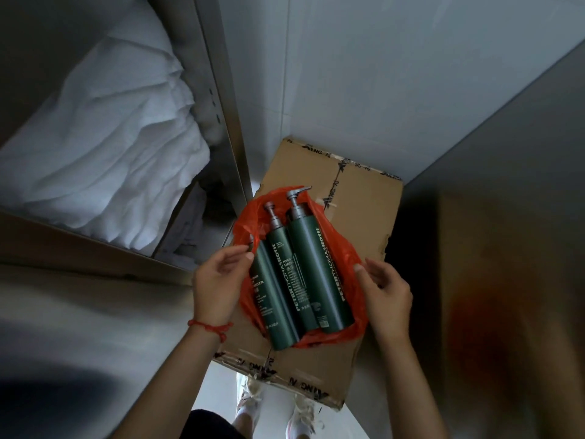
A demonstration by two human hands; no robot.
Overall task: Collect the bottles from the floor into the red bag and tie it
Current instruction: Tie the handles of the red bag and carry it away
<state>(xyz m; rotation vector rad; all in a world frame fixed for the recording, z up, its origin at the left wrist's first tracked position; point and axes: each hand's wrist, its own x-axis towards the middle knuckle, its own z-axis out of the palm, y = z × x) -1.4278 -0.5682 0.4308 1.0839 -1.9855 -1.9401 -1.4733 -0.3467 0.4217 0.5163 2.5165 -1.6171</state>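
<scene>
Three dark green pump bottles lie side by side in the open red bag [346, 248] on a cardboard box [357, 191]: a large one [319, 267] on the right, a middle one [286, 274] and a left one [269, 299]. Their pump heads point away from me. My left hand [218, 280], with a red string on its wrist, pinches the bag's left edge by the left bottle. My right hand [384, 289] touches the bag's right edge, fingers curled at the plastic.
White bedding [104, 147] fills a shelf at the left behind a metal frame post [228, 122]. A grey panel [506, 185] rises at the right. My shoes [253, 397] stand on the pale floor below the box.
</scene>
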